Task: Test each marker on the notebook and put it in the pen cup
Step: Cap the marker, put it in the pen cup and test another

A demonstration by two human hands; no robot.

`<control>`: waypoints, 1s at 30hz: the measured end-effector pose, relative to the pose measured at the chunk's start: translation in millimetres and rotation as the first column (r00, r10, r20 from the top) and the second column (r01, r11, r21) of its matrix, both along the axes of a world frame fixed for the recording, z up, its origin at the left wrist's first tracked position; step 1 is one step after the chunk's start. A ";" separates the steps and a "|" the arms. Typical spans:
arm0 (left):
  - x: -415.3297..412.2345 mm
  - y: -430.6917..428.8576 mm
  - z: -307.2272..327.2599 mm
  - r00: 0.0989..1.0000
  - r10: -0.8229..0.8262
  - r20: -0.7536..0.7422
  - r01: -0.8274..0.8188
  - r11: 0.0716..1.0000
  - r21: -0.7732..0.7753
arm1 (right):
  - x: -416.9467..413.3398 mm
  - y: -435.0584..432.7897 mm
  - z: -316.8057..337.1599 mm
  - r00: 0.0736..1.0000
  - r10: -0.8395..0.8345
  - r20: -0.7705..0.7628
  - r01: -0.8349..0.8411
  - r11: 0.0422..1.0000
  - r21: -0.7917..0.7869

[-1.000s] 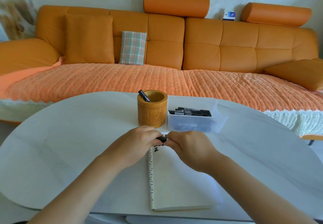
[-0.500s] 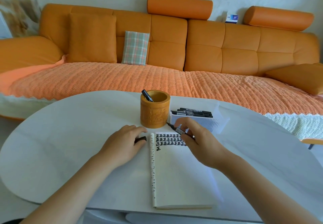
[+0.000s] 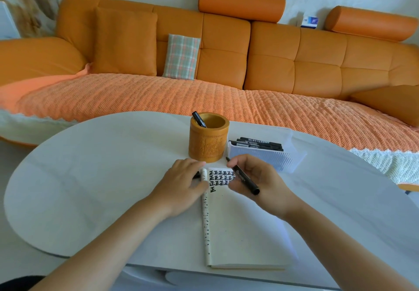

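An open notebook (image 3: 240, 229) lies on the white table (image 3: 95, 177), with rows of black characters at the top of its page. My right hand (image 3: 256, 181) holds an uncapped black marker (image 3: 243, 176) over those rows, tip pointing up and left. My left hand (image 3: 181, 184) rests at the notebook's left edge and grips the black cap (image 3: 196, 175), mostly hidden. Behind stands a bamboo pen cup (image 3: 208, 141) with one marker (image 3: 199, 119) in it. A clear plastic tray (image 3: 265, 157) of several black markers (image 3: 258, 143) sits to its right.
An orange sofa (image 3: 226, 64) with a woven orange cover runs behind the table, with a plaid cushion (image 3: 181, 56) on it. A small blue-and-white box (image 3: 309, 21) sits on the sofa back. The table's curved front edge lies near my forearms.
My hands pulled apart, taking the cap off the marker. The right hand brought the uncapped marker over the written rows; the left stayed at the notebook's edge with the cap.
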State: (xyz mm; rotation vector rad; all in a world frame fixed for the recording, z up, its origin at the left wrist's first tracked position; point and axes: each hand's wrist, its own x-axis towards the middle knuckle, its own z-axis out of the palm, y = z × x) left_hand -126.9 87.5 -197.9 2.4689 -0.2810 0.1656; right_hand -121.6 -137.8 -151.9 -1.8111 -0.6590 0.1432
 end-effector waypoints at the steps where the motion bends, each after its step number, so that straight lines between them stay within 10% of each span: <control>1: -0.9 -2.1 0.0 1.000 -0.022 -0.014 0.023 0.999 0.039 | -0.1 1.8 -0.9 1.000 -0.014 -0.026 0.015 0.999 0.034; 7: 1.8 -7.3 -3.9 1.000 -0.031 0.003 0.029 0.974 0.226 | 5.0 7.5 -7.4 0.978 -0.088 -0.189 0.105 0.991 0.084; 30: 4.0 -7.3 -1.5 0.997 -0.074 -0.031 0.077 0.991 0.107 | 7.4 17.6 -23.9 0.973 -0.227 -0.047 0.216 0.960 -0.176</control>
